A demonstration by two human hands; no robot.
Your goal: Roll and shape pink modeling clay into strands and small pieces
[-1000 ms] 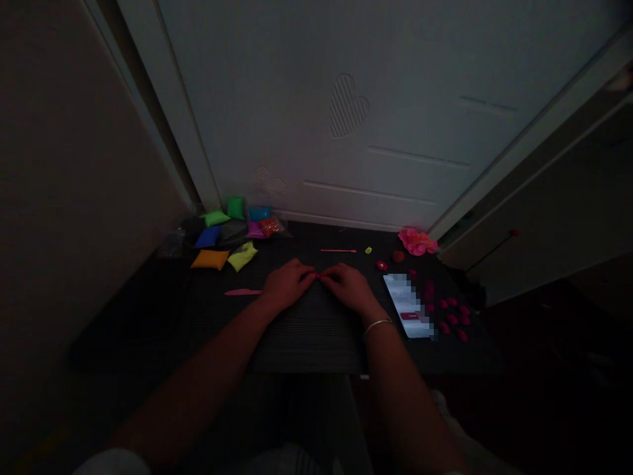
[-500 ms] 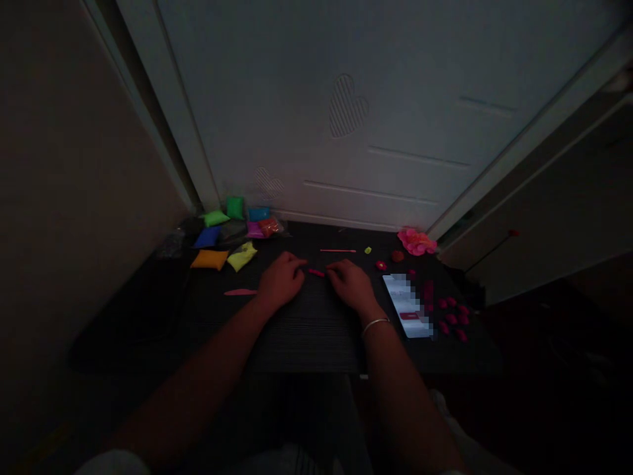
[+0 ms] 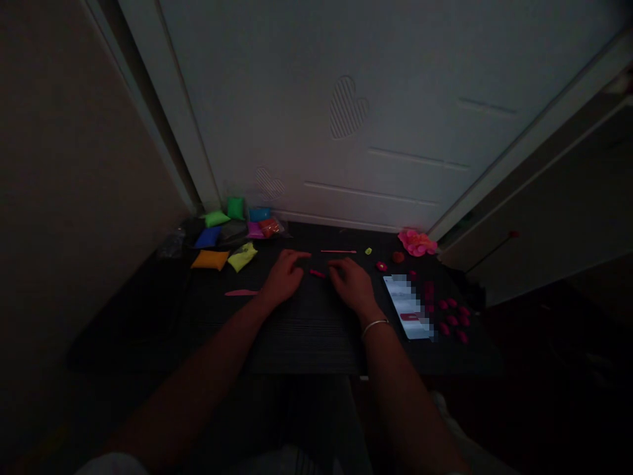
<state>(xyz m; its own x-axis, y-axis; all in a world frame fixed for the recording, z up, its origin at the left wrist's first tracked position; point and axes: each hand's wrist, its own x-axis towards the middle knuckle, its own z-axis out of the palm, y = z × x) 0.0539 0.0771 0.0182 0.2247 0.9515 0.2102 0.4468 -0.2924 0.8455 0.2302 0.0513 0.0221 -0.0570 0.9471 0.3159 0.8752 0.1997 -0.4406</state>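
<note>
A small magenta strip of modelling clay (image 3: 317, 273) lies on the dark table between my two hands, its surface slightly uneven. My left hand (image 3: 283, 278) is left of it, index finger stretched out beyond the strip and thumb apart, holding nothing. On the other side, my right hand (image 3: 352, 282) has loosely bent fingers, with the tips close to the strip's right end. Whether they touch it is too dark to tell. A pink clay knife (image 3: 241, 292) lies beside my left wrist, and a thin pink stick tool (image 3: 339, 251) is beyond both hands.
Coloured clay packets, among them an orange one (image 3: 210, 260) and a yellow one (image 3: 242, 256), lie at the back left. To the right are a phone (image 3: 408, 307), several magenta clay pieces (image 3: 452, 321), a small clay flower (image 3: 381, 266) and a pink flower (image 3: 418, 242). A white door (image 3: 277, 99) stands behind.
My left index finger has straightened and lifted away from the strip, with the thumb now apart. The right fingertips have shifted slightly. The strip looks less even than before.
</note>
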